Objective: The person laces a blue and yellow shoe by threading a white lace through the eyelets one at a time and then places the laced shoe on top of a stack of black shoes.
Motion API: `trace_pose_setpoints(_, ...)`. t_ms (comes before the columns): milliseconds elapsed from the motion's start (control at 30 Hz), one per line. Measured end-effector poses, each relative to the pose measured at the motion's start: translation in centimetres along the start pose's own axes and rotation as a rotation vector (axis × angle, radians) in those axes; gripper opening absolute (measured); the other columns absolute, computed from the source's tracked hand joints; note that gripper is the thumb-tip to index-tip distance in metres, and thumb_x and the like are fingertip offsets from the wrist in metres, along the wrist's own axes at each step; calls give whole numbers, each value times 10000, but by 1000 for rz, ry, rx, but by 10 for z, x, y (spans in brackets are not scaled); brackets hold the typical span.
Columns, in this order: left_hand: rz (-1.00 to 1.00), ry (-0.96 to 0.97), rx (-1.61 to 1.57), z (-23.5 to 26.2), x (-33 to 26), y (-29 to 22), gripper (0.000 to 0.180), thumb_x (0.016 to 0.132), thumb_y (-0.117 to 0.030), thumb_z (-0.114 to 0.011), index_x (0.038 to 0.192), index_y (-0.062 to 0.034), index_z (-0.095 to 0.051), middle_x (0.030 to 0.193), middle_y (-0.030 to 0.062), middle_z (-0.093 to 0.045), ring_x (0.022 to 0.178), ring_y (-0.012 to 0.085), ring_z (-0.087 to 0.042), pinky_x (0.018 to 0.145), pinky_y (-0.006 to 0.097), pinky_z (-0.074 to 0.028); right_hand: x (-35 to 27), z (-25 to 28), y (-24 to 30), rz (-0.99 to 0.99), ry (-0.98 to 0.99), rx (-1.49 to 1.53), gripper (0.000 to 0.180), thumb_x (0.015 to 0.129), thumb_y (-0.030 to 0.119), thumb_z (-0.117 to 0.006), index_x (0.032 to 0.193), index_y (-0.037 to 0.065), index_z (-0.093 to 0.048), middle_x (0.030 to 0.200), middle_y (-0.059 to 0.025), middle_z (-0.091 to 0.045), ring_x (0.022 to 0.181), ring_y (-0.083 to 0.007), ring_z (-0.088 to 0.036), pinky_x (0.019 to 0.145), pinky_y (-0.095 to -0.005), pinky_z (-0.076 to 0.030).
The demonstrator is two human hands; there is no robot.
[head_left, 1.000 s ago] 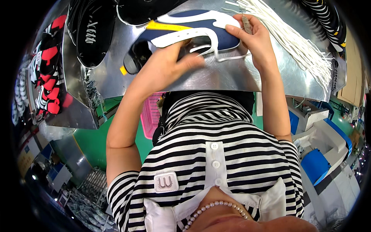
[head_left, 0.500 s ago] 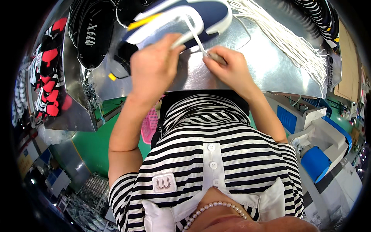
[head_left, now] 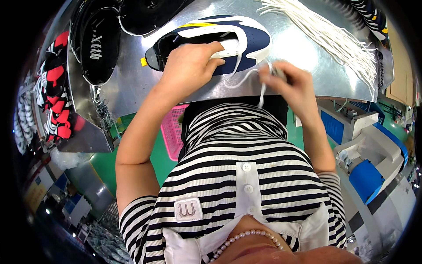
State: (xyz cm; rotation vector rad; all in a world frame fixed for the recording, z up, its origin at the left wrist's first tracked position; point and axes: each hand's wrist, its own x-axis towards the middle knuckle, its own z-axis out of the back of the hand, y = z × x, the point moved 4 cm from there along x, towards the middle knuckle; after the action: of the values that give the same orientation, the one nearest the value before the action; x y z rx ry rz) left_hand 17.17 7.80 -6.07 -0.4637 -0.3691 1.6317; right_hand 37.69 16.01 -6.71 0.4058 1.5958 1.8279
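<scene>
A navy and white shoe upper [head_left: 258, 39] with a yellow stripe lies on the metal table, its toe to the right and its dark opening to the left. My left hand [head_left: 191, 66] reaches over its near side, with thumb and fingers closed on the upper's edge by the white tongue [head_left: 230, 46]. From the lacing area a white shoelace [head_left: 237, 83] loops loosely across the tabletop to my right hand [head_left: 290, 81]. That hand is curled around the lace, and one end dangles below it near the table edge. Something greyish, blurred by motion, shows within the right fingers.
A bundle of white shoelaces [head_left: 325, 39] lies at the right of the metal table [head_left: 202, 92]. Black shoe uppers [head_left: 100, 48] sit at the left. Red, black and white uppers [head_left: 57, 88] are stacked beyond the left edge. Below the table stands a pink basket [head_left: 172, 134].
The shoe upper has come down flat, nearer to me. My right hand has moved right and slightly down, and the lace, taut before, now hangs slack. My left hand has shifted right along the upper.
</scene>
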Motion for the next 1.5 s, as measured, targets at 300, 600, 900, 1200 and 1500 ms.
trace_pose_setpoints(300, 10, -141, -42, 23, 7, -20, 265, 933, -273, -592, 977, -27, -680, 884, 142, -684, 786, 334, -648, 693, 423, -503, 80, -22, 3, 335, -114, -5, 178, 830, 123, -741, 974, 29, -696, 721, -62, -655, 596, -96, -541, 567, -255, -447)
trace_pose_setpoints(600, 59, 4, 45, 1, 29, -17, 237, 882, -293, -676, 942, -66, -718, 782, 105, -686, 655, 282, -638, 624, 351, -491, 84, -15, -4, 331, -173, -124, 204, 867, 93, -723, 1049, 13, -674, 811, -10, -677, 725, -52, -585, 649, -199, -469)
trace_pose_setpoints(900, 103, -90, -139, -5, 31, -5, 203, 874, -310, -645, 886, -128, -735, 685, 63, -676, 617, 262, -645, 594, 363, -495, 38, -14, -12, 162, -78, -38, 206, 913, 183, -673, 944, 14, -560, 766, -111, -682, 669, -225, -681, 611, -306, -509)
trace_pose_setpoints(1200, 155, 6, -179, -4, 32, -10, 204, 866, -206, -703, 958, -24, -703, 760, 81, -684, 675, 126, -629, 644, 273, -482, 35, -17, -14, 141, -76, -306, 164, 895, 166, -659, 925, 34, -567, 698, -113, -659, 618, -293, -646, 558, -387, -485)
trace_pose_setpoints(1500, -29, -38, -144, -13, 25, -7, 197, 837, -165, -672, 978, -29, -692, 883, 125, -705, 795, 312, -664, 731, 383, -509, 38, -27, -4, 303, -133, -712, 124, 864, 117, -648, 899, 58, -546, 748, -85, -689, 686, -287, -678, 551, -402, -504)
